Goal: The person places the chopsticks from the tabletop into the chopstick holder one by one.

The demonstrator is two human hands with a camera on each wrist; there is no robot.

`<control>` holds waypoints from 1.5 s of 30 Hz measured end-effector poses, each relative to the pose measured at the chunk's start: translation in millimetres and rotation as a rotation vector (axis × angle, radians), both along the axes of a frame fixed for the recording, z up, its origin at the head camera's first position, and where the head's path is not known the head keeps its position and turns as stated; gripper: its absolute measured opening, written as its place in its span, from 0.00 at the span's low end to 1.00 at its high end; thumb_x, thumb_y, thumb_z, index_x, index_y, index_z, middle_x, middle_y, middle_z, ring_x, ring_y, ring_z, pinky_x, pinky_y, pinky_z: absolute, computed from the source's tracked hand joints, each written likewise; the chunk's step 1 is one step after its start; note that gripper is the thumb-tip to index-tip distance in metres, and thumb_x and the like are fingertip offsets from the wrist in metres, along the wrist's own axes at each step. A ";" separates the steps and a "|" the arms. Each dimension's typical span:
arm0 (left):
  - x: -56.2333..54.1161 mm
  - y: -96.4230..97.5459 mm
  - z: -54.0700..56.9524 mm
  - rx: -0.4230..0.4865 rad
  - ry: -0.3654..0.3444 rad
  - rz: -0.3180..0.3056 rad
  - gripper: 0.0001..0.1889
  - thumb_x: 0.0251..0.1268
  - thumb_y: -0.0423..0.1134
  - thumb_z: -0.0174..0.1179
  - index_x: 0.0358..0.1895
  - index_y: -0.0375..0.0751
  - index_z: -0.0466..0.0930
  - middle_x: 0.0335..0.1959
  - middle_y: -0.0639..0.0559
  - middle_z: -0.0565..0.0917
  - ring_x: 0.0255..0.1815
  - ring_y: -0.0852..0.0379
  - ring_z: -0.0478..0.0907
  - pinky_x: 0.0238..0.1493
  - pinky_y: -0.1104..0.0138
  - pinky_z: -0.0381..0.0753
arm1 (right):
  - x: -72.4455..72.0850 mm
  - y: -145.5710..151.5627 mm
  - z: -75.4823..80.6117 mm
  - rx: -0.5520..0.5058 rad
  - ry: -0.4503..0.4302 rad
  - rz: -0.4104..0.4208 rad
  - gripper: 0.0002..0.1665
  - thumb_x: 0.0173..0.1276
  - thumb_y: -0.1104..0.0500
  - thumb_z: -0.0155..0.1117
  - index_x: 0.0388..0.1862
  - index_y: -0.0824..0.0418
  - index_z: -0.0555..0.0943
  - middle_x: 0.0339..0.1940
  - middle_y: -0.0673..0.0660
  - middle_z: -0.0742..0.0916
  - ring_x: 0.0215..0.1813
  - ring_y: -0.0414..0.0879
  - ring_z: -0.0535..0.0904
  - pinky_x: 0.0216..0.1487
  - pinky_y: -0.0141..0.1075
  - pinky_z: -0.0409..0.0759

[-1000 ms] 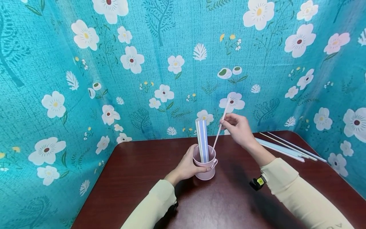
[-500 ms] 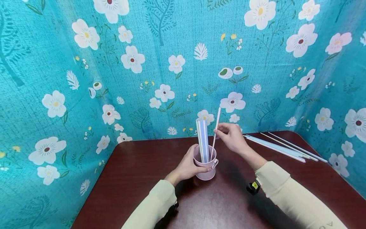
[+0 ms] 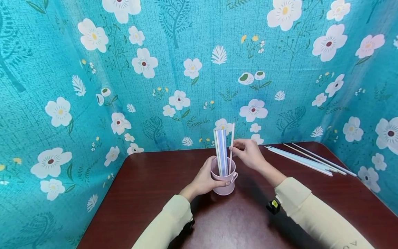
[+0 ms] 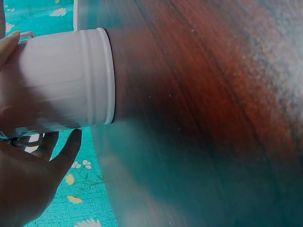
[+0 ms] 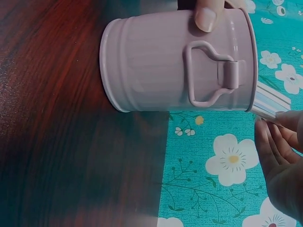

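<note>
A small pink bucket (image 3: pixel 224 190) with a side handle (image 5: pixel 189 73) stands upright on the table. My left hand (image 3: pixel 203 180) grips it round its left side, the thumb across the front below the rim. Several thin white and blue straws (image 3: pixel 220 152) stand bunched inside, leaning slightly left. My right hand (image 3: pixel 248 154) pinches a pale pink straw (image 3: pixel 232 133) between thumb and fingers, just above the bucket's right rim. That straw is nearly upright, its lower end within the bucket. In the right wrist view, the right hand (image 5: pixel 284 156) is beside the bucket's mouth.
Several loose straws (image 3: pixel 301 159), pale blue, white and yellowish, lie at the back right of the dark red-brown table (image 3: pixel 149 186). A turquoise flowered cloth (image 3: pixel 199 86) hangs behind the table and at both sides.
My right hand has moved left and down, bringing the pink straw deeper into the bucket and more upright. My left hand has kept its hold on the bucket.
</note>
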State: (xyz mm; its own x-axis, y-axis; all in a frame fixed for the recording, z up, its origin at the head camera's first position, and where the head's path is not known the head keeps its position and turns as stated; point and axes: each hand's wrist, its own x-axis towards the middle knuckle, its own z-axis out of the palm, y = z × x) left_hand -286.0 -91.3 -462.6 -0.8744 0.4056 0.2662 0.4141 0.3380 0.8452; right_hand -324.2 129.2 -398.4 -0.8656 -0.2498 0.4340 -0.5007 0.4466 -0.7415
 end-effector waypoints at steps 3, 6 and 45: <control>-1.0 0.0 -0.9 -0.013 0.004 0.006 0.52 0.45 0.40 0.83 0.74 0.47 0.59 0.67 0.47 0.71 0.65 0.50 0.73 0.69 0.51 0.71 | -0.5 -0.6 -2.6 -0.008 0.010 0.018 0.08 0.72 0.66 0.66 0.45 0.70 0.86 0.35 0.62 0.91 0.31 0.52 0.88 0.32 0.33 0.84; -1.4 -0.3 -0.8 -0.030 -0.001 0.012 0.52 0.46 0.42 0.83 0.74 0.48 0.60 0.66 0.50 0.71 0.65 0.54 0.73 0.69 0.55 0.71 | -1.2 -1.7 -5.4 0.015 0.029 0.019 0.06 0.71 0.66 0.67 0.43 0.68 0.87 0.33 0.59 0.91 0.30 0.54 0.88 0.30 0.34 0.82; -1.8 -1.8 -2.4 -0.053 0.014 0.017 0.53 0.45 0.46 0.83 0.74 0.49 0.59 0.66 0.51 0.71 0.65 0.56 0.73 0.68 0.57 0.71 | -1.7 7.5 -10.6 0.137 -0.019 -0.022 0.05 0.69 0.59 0.72 0.40 0.60 0.87 0.33 0.51 0.89 0.35 0.44 0.83 0.38 0.40 0.81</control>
State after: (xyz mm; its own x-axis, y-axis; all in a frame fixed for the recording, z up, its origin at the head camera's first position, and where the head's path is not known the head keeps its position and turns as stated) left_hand -287.9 -93.1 -465.0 -0.8774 0.4050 0.2572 0.4200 0.3892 0.8198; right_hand -325.9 136.7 -409.0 -0.8793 -0.2862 0.3806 -0.4760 0.5552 -0.6820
